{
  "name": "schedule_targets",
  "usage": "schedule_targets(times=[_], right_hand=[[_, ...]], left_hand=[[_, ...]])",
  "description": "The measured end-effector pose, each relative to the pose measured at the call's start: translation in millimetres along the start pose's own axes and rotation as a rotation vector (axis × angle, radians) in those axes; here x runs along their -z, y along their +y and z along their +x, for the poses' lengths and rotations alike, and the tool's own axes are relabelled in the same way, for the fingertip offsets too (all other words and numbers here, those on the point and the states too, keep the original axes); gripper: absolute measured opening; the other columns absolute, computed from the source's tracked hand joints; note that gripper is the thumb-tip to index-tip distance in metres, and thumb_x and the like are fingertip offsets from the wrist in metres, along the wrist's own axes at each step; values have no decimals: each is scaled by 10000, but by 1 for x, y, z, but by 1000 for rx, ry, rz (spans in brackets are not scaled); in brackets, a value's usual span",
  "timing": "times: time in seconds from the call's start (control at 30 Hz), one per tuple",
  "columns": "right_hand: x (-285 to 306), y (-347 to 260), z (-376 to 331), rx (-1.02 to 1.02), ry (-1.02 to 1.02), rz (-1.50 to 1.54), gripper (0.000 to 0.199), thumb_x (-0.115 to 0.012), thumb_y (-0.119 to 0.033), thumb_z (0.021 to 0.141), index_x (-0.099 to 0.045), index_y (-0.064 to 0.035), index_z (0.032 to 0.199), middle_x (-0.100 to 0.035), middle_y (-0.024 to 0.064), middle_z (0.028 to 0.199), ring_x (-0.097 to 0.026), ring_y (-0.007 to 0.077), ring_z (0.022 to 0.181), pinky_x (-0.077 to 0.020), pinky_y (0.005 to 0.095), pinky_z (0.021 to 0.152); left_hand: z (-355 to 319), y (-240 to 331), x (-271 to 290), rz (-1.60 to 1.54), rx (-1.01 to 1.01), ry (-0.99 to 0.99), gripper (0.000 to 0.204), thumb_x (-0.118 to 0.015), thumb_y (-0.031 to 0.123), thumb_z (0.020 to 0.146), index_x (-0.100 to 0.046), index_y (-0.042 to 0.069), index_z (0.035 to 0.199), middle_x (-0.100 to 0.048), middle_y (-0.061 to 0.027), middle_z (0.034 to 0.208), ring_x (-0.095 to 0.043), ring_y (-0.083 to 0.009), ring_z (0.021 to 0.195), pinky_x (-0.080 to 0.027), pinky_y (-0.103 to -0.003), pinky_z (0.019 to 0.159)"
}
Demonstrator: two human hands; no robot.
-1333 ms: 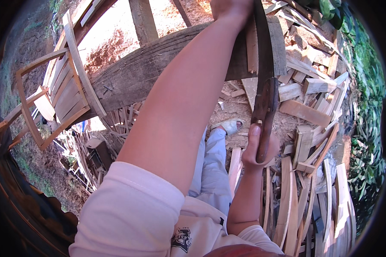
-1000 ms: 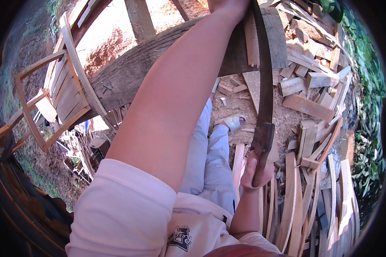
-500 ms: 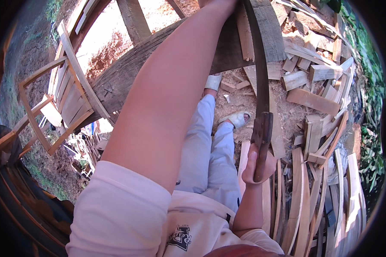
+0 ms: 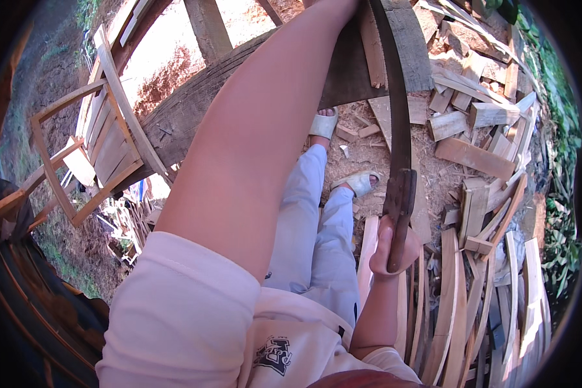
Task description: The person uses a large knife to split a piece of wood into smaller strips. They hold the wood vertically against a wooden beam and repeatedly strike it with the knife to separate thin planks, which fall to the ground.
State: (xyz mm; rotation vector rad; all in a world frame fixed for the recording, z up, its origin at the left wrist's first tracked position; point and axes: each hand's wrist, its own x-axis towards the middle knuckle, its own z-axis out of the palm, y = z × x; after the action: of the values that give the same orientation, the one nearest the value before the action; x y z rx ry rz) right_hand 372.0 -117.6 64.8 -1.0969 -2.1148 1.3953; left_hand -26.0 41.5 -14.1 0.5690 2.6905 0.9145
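My right hand (image 4: 394, 249) is closed around the dark wooden handle of a handsaw (image 4: 399, 132). The long, toothed blade runs up and away from me to the top edge, alongside a narrow strip of wood (image 4: 372, 52). That strip lies on a broad, weathered board (image 4: 409, 55). My left arm stretches forward across the middle to the far end of the work. Only the base of my left hand (image 4: 333, 6) shows at the top edge, near the blade's far end; its fingers are out of sight.
A large grey beam (image 4: 187, 97) crosses behind my left arm. On the left stands an empty wooden frame (image 4: 55, 174). Offcuts (image 4: 475, 157) and long strips (image 4: 447, 304) lie heaped on the right. My sandalled feet (image 4: 359, 183) are on sawdust-covered ground below the board.
My right hand and the saw have shifted very slightly forward. The whole view has drifted a little. My left arm keeps nearly the same pose.
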Motion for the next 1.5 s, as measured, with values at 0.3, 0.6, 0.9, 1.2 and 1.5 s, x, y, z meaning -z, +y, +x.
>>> schedule_targets(times=[0.3, 0.6, 0.9, 1.2, 1.5], right_hand=[[12, -2, -8, 0, -45, 3, 183, -568, -98, 890, -670, 44, 837, -604, 143, 631, -602, 300, 518, -457, 375, 516], [-14, -19, 56, 66, 30, 0, 50, -620, 16, 830, -641, 33, 787, -565, 159, 624, -570, 327, 490, -426, 383, 497], [12, 12, -13, 110, -42, 130, 34, -613, -9, 794, -619, 24, 796, -565, 154, 634, -571, 362, 518, -469, 423, 519], [7, -12, 22, 103, 23, 248, 125, -670, 9, 648, -564, -26, 704, -518, 121, 603, -547, 337, 508, -450, 424, 503], [-10, -3, 61, 77, 51, 335, 80, -650, 6, 677, -581, -19, 710, -514, 137, 605, -539, 363, 530, -441, 441, 528]], left_hand=[[-7, 1, 5, 23, -28, 2, 641, -374, 488, 1074, -763, -9, 964, -716, -322, 974, -707, -510, 968, -535, -604, 880], [1, -1, 0, 38, 33, -72, 672, -347, 502, 1078, -762, -18, 990, -707, -347, 981, -701, -519, 980, -534, -598, 905], [13, -29, -9, 144, -24, 111, 544, -385, 350, 1081, -741, -55, 1002, -729, -312, 979, -708, -473, 974, -516, -568, 884], [5, -21, -3, 79, -137, 22, 600, -360, 330, 1108, -715, -86, 861, -716, -309, 832, -705, -474, 814, -525, -556, 765], [25, -39, -8, -290, 29, -70, 540, -396, 329, 1118, -703, -96, 992, -743, -187, 881, -723, -296, 779, -552, -448, 733]])
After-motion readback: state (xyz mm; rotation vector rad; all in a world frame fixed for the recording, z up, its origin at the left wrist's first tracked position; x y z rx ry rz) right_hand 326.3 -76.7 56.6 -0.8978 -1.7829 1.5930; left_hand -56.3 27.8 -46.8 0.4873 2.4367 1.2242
